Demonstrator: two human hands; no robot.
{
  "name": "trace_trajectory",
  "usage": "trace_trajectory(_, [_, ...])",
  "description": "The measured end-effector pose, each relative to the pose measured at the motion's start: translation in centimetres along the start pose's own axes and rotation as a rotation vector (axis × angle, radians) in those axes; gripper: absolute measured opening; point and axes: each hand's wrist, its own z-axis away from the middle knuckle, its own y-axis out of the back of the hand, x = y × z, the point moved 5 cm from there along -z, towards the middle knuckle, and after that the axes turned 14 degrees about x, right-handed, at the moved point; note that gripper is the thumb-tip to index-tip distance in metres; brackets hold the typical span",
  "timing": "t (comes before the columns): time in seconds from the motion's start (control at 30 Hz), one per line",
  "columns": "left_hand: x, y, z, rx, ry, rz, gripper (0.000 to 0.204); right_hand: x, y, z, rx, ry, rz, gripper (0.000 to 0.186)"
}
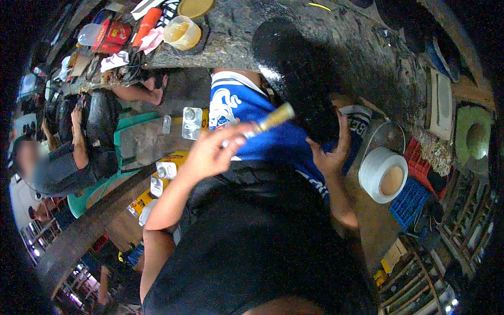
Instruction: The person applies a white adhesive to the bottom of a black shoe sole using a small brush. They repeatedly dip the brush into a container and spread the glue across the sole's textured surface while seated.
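My left hand (216, 149) is closed around a brush (275, 117). Its yellowish, caked tip points up and to the right, apart from the dark piece beside it. My right hand (332, 149) curls its thumb and fingers about the near end of a long, rounded black piece (310, 79). A shiny pale band crosses its left side; its exact kind is too dark to tell. This piece rises over my lap, in front of the blue and white shorts (283, 144), and reaches toward the workbench. Part of my right hand's grip is lost in shadow.
On the stained workbench (231, 44) stands a clear tub of yellowish paste (182, 33), near an orange cylinder (147, 26). Metal cans (194, 119) stand at left, by a green chair (137, 121). Another person (79, 165) sits there. A white bucket (368, 181) and blue crate (415, 202) are at right.
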Motion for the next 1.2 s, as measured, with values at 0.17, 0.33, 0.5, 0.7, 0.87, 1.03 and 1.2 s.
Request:
trace_trajectory(0.17, [2.1,12.3,-6.6,0.352,-0.004,-0.454,0.024,-0.8,-2.2,-3.0,0.000,-0.052,0.101,0.092])
trace_trajectory(0.33, [1.2,18.7,-13.8,0.163,0.013,-0.918,0.022,-0.6,-2.9,-3.2,-0.031,-0.181,0.043,0.090])
trace_trajectory(0.5, [0.1,17.7,-16.6,-0.154,0.059,-0.919,0.036,2.0,-3.4,-0.7,0.162,-0.384,-0.454,0.085])
trace_trajectory(0.7, [3.6,21.1,-13.1,0.434,-0.154,-0.766,0.025,5.8,-4.4,1.5,0.283,-1.136,-0.901,0.057])
trace_trajectory(0.87, [-0.7,16.3,-7.5,0.356,0.038,-0.673,0.031,2.9,-7.4,-0.2,0.126,-1.300,-1.863,0.051])
trace_trajectory(1.03, [-0.6,13.9,-5.4,0.397,0.180,-0.716,0.027,3.6,-8.4,-0.3,0.147,-1.398,-1.826,0.054])
trace_trajectory(1.2, [3.0,7.7,-5.6,0.177,0.002,-0.421,0.023,3.8,-8.8,0.1,0.007,-1.333,-1.918,0.050])
